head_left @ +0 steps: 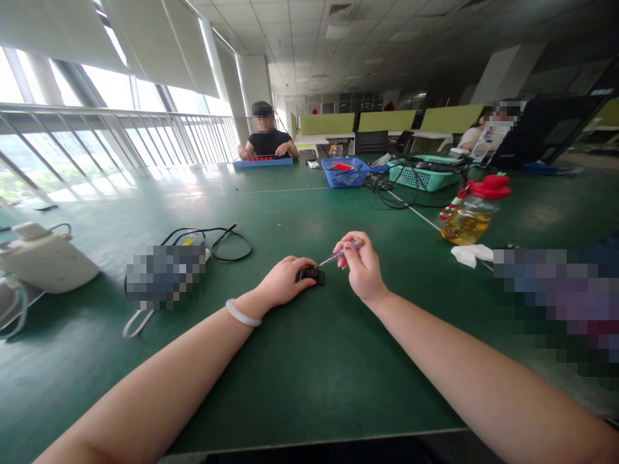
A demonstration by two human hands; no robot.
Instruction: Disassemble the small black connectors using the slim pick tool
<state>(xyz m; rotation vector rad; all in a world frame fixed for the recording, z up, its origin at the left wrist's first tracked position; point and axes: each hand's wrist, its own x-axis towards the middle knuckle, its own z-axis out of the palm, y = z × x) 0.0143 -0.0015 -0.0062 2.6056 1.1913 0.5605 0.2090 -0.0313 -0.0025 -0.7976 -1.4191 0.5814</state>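
Observation:
On the green table [290, 386], my left hand [284, 281] grips a small black block-like part [314, 276] between thumb and fingers, pressing it against the surface. What kind of part it is, I cannot make out. A screwdriver [338, 255] with a clear handle is pinched in my right hand [362, 267]. Its thin shaft slants down to the left, and the tip meets or almost meets the top of the black part. My fingers hide some of both things.
Left of my hands lie a pixelated device with a black cable [232, 248] and a white appliance [48, 261]. To the right stand a red-lidded bottle [469, 216] and crumpled tissue [467, 255]. Farther back are a blue basket [345, 175], a green basket [420, 177] and a seated person [268, 140].

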